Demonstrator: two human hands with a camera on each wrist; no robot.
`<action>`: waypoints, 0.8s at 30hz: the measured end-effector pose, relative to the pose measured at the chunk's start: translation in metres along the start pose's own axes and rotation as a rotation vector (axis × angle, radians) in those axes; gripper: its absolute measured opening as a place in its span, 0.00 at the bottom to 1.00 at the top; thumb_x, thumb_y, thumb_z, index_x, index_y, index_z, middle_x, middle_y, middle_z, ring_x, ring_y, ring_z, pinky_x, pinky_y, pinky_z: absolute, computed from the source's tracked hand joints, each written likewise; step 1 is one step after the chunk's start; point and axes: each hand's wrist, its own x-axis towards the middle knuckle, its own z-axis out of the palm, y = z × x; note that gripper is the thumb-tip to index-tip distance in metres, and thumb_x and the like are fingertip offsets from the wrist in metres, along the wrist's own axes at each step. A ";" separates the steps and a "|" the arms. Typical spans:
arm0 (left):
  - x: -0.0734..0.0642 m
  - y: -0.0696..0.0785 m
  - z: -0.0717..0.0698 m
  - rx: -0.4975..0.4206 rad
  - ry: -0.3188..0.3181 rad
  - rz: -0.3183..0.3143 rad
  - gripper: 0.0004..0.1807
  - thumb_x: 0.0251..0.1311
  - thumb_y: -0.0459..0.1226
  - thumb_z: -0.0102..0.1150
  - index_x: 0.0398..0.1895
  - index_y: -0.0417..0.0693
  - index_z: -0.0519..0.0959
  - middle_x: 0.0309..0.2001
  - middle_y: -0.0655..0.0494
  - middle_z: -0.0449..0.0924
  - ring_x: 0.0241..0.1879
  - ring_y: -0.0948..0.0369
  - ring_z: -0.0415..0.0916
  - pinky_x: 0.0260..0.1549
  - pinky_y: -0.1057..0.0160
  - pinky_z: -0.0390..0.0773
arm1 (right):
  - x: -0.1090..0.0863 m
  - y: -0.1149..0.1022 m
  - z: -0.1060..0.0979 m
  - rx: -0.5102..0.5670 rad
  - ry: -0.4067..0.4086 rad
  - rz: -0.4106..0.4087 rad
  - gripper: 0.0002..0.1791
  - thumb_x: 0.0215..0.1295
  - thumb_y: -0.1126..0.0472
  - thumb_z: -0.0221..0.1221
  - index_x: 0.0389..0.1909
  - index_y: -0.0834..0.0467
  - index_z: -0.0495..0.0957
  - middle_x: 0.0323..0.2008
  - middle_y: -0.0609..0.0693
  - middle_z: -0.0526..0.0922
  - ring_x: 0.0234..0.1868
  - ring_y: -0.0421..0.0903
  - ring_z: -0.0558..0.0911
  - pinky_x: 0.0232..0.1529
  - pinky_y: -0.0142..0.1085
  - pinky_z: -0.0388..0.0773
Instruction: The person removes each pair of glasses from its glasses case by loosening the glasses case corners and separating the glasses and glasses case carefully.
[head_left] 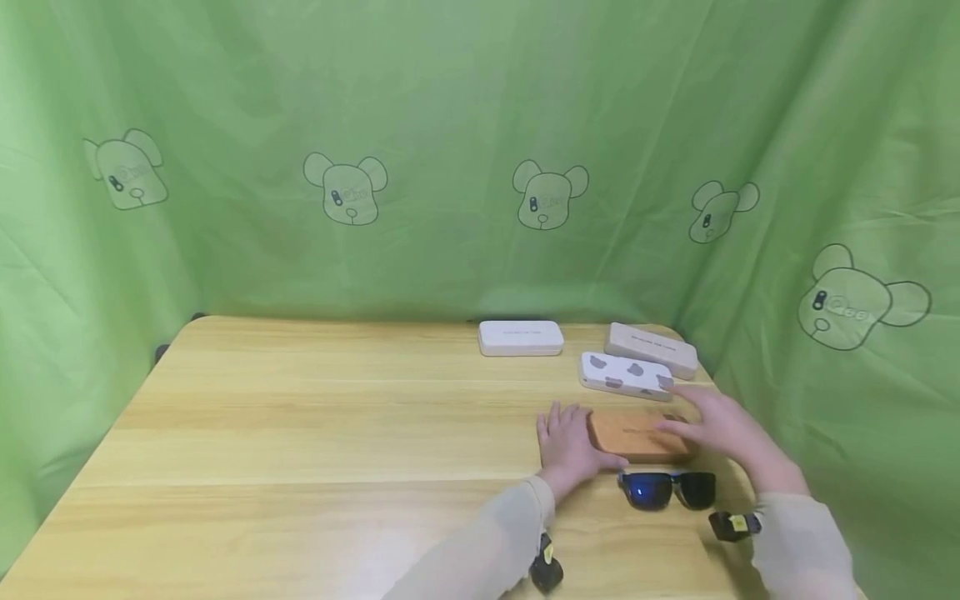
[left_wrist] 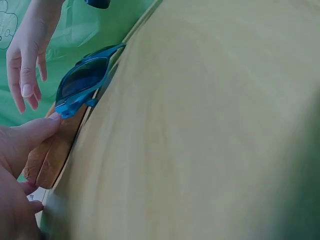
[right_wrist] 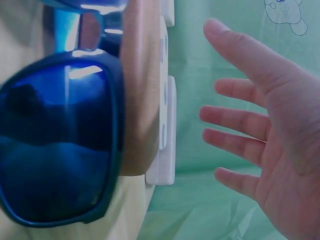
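An orange glasses case [head_left: 639,437] lies closed near the table's right edge. My left hand [head_left: 572,450] holds its left end, thumb along the front side and fingers round the end. Over the right part of the case hovers my right hand [head_left: 723,425], its fingers spread and apart from it; the right wrist view shows that palm [right_wrist: 295,130] with nothing in it. Dark sunglasses [head_left: 667,490] with blue lenses stand just in front of the case, close to my left thumb [left_wrist: 42,131]. In the right wrist view the sunglasses [right_wrist: 60,140] partly hide the case [right_wrist: 140,100].
Behind the orange case lie a white case with grey patches [head_left: 626,375] and a beige case [head_left: 651,348]. A plain white case [head_left: 521,338] is at the back edge. The wooden table [head_left: 300,450] stretches left; a green curtain [head_left: 450,267] encloses the back and sides.
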 end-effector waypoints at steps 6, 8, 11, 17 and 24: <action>0.004 0.001 -0.012 -0.106 -0.069 -0.004 0.53 0.31 0.63 0.76 0.67 0.60 0.68 0.68 0.63 0.70 0.74 0.51 0.54 0.75 0.44 0.48 | 0.004 0.002 -0.010 -0.009 0.002 -0.010 0.43 0.59 0.37 0.62 0.67 0.61 0.67 0.66 0.70 0.67 0.62 0.73 0.68 0.61 0.70 0.62; 0.005 0.002 -0.019 -0.117 -0.089 -0.011 0.51 0.31 0.63 0.76 0.66 0.62 0.70 0.66 0.63 0.72 0.73 0.51 0.57 0.73 0.44 0.50 | 0.006 0.003 -0.013 -0.009 0.010 -0.025 0.42 0.59 0.38 0.62 0.67 0.60 0.67 0.66 0.68 0.68 0.62 0.72 0.69 0.61 0.70 0.63; 0.008 0.004 -0.030 -0.098 -0.111 -0.023 0.48 0.31 0.65 0.75 0.63 0.65 0.73 0.62 0.65 0.76 0.67 0.55 0.66 0.68 0.48 0.58 | 0.009 0.005 -0.017 -0.013 0.012 -0.031 0.42 0.60 0.39 0.62 0.67 0.60 0.67 0.65 0.67 0.70 0.62 0.72 0.70 0.60 0.70 0.64; 0.017 0.002 -0.049 -0.110 -0.164 -0.030 0.41 0.35 0.65 0.73 0.57 0.64 0.78 0.54 0.70 0.82 0.56 0.59 0.76 0.59 0.54 0.66 | 0.019 0.012 -0.023 0.002 0.004 -0.019 0.43 0.58 0.39 0.64 0.66 0.63 0.68 0.62 0.68 0.73 0.60 0.71 0.72 0.60 0.69 0.64; 0.037 0.003 -0.061 -0.174 -0.193 -0.021 0.40 0.41 0.62 0.71 0.60 0.59 0.76 0.58 0.63 0.80 0.58 0.54 0.75 0.60 0.51 0.70 | 0.037 0.028 -0.024 0.007 -0.033 0.004 0.44 0.57 0.37 0.63 0.66 0.62 0.67 0.62 0.69 0.73 0.60 0.71 0.72 0.60 0.69 0.64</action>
